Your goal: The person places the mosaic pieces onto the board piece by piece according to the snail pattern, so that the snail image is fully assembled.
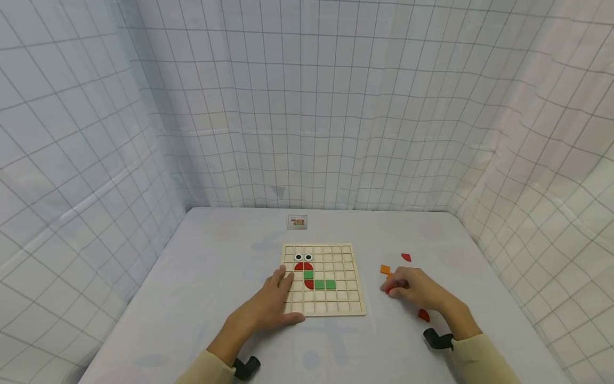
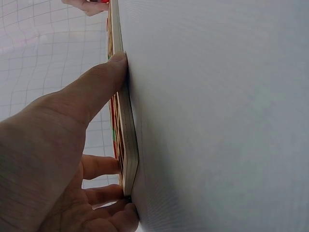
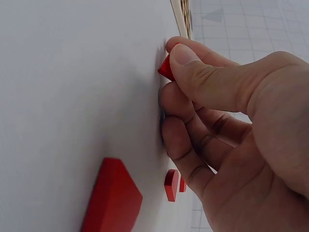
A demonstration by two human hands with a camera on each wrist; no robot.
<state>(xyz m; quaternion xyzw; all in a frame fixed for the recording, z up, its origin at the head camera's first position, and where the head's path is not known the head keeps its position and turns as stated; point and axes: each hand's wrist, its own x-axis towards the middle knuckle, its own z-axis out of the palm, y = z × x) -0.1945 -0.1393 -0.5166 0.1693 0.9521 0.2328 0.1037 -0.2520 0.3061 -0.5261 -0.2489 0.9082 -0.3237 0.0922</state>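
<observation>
A wooden grid board [image 1: 356,310] lies flat on the table, bearing two eye pieces [image 1: 304,257], red quarter-round pieces [image 1: 299,266] and green squares [image 1: 319,285]. My left hand [image 1: 269,306] rests against the board's near left corner, its fingers spread over the left side and the thumb along the front edge. To the right of the board, my right hand [image 1: 418,289] pinches a small red piece [image 3: 166,69] between thumb and index finger, low over the table. Close by that hand are an orange square [image 1: 385,269] and another orange piece, partly hidden by the fingers.
One red quarter-round piece [image 1: 406,257] lies beyond my right hand, and another red piece [image 1: 424,315] lies under the right wrist. Behind the board is a small picture card [image 1: 297,222]. White grid-patterned curtains [image 1: 307,133] enclose the table's back and sides.
</observation>
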